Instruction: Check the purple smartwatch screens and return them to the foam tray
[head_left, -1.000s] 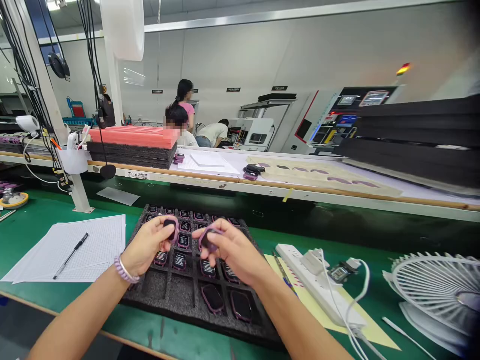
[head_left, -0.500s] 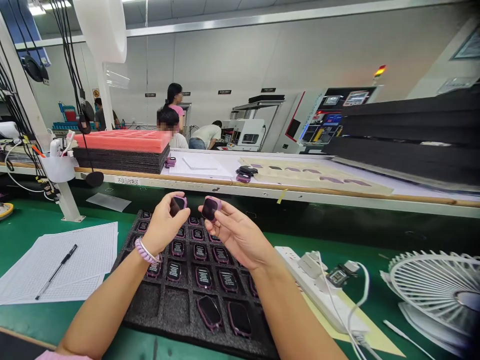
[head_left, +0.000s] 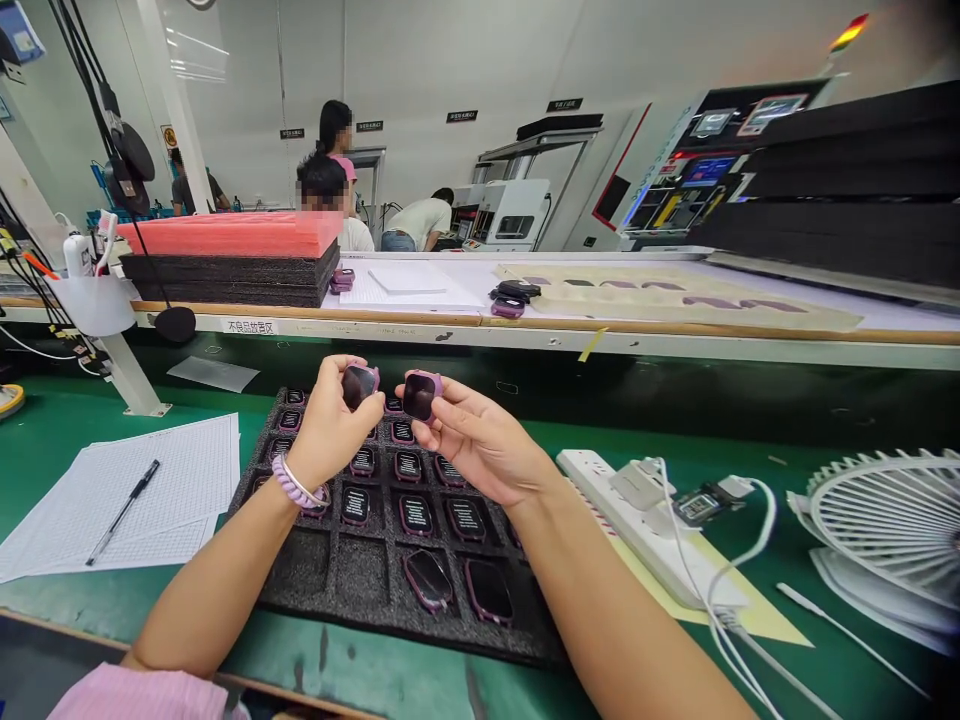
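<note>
My left hand (head_left: 330, 425) pinches a purple-framed watch (head_left: 359, 385) by its edges, its dark screen facing me. A second purple watch (head_left: 421, 396) is held between the thumb and fingers of my right hand (head_left: 480, 435). The two watches are side by side, a small gap apart, above a black foam tray (head_left: 358, 572). Rows of similar watches lie in the tray's pockets, many with white text on their screens. Two with dark screens, one tilted (head_left: 428, 580) and one flatter (head_left: 489, 590), sit in the front row beside bare pockets.
Papers with a pen (head_left: 124, 512) lie at left. A power strip (head_left: 637, 530) with cables and a white fan (head_left: 892, 520) are at right. Behind, a shelf (head_left: 450, 325) holds red and black foam stacks and more watches. People are in the background.
The view has tilted down and shifted slightly. Both hands still hold their watches; the left watch's screen now shows more fully and the right one faces me more squarely.
</note>
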